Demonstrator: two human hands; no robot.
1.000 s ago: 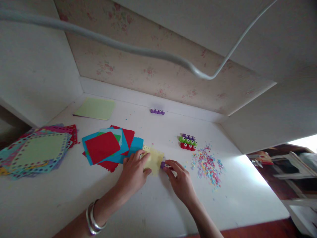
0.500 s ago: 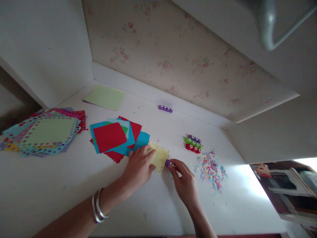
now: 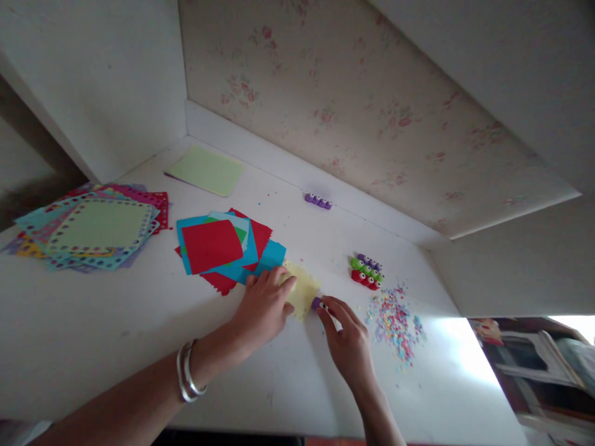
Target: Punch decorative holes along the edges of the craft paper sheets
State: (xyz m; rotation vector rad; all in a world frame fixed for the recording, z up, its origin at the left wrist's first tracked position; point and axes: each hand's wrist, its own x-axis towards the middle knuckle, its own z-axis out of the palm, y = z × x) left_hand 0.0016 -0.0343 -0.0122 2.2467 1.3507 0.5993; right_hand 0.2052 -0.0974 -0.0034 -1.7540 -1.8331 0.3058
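— What is at the centre, and what is new?

— A pale yellow paper sheet [image 3: 304,289] lies flat on a white desk [image 3: 242,396], small holes dotting its border. A purple googly-eyed punch [image 3: 317,303], as it appears, meets its right edge. Over the past second the view swings while sheet and punch keep their places together; the work, it seems, remains at that edge.

— And the hands?

— The right hand [image 3: 348,339] pinches the punch between thumb and fingers. The left hand [image 3: 264,306], fingers spread, rests on the sheet's left side, two smooth silver bangles [image 3: 186,375] at the wrist.

— What surrounds them?

— Just left, overlapping red and blue sheets [image 3: 212,246], some with ragged, scalloped edges. To the right, glossy, rounded punches [image 3: 367,272] stand in purple, green and red rows beside a loose scatter of multicoloured confetti [image 3: 395,325]. Farther left, a fanned pile of perforated sheets [image 3: 105,226]; behind, plain pale green paper [image 3: 207,170] and another purple punch near the wall [image 3: 318,201].
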